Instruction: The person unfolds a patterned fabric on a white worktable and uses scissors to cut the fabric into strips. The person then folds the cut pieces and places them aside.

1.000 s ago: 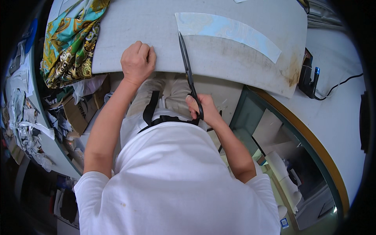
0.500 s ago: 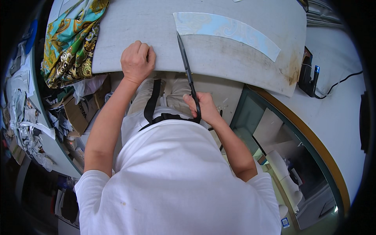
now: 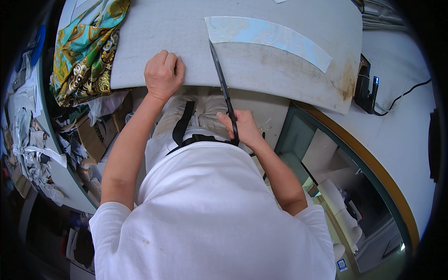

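My left hand [image 3: 163, 74] rests on the front part of the pale board top [image 3: 158, 23] as a loose fist, with nothing visible in it. My right hand [image 3: 241, 126], low by my waist, grips long black scissors [image 3: 223, 84] by the handles. Their blades point away from me, with the tip at the lower left corner of a curved, pale blue patterned strip [image 3: 268, 35] lying on the board. To the left of my left hand, turquoise and gold patterned fabric [image 3: 88, 42] hangs over the board's edge.
Shelves at the left hold crumpled paper [image 3: 35, 144] and an open cardboard box [image 3: 95, 135]. At the right, a black device [image 3: 366, 91] with a cord sits beside the board. Below it is a glass-fronted case with a wooden rim [image 3: 387, 182]. Grey folded material [image 3: 382, 16] lies behind.
My right hand and the scissors have shifted slightly left in the picture, as have the strip and the board's right side. My left hand stays closed in about the same place.
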Demonstrator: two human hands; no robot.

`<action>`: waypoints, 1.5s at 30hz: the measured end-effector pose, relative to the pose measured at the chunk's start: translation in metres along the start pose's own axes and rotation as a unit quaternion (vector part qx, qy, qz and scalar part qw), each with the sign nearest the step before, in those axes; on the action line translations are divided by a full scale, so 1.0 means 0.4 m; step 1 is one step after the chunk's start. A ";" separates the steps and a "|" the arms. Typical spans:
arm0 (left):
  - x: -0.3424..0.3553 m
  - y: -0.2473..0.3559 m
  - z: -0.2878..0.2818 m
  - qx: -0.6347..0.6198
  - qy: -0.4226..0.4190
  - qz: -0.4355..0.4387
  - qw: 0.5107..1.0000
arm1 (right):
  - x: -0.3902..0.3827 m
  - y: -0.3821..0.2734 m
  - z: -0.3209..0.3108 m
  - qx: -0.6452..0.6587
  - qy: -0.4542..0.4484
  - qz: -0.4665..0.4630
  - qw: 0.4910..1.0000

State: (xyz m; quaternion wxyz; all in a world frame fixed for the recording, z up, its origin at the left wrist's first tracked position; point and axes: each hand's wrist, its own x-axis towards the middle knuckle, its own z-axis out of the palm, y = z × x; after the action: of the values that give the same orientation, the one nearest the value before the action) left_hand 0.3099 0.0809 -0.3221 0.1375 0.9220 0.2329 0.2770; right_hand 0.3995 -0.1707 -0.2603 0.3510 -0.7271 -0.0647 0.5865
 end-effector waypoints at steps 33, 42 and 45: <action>0.294 0.415 0.002 -0.504 -0.294 -0.344 0.736 | -0.023 -0.274 -0.275 -0.293 0.239 -0.311 0.872; 0.272 0.393 0.024 -0.541 -0.159 -0.435 0.702 | -0.033 -0.321 -0.331 -0.220 0.168 -0.485 0.829; 0.271 0.395 0.024 -0.521 -0.187 -0.410 0.725 | 0.028 -0.364 -0.350 -0.206 0.177 -0.524 0.807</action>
State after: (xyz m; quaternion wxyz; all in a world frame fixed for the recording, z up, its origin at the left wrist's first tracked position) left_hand 0.4511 -0.0003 -0.2211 0.7374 0.5528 0.3768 0.0934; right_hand 0.5749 -0.1174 -0.1747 0.4522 -0.7293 -0.4919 0.1471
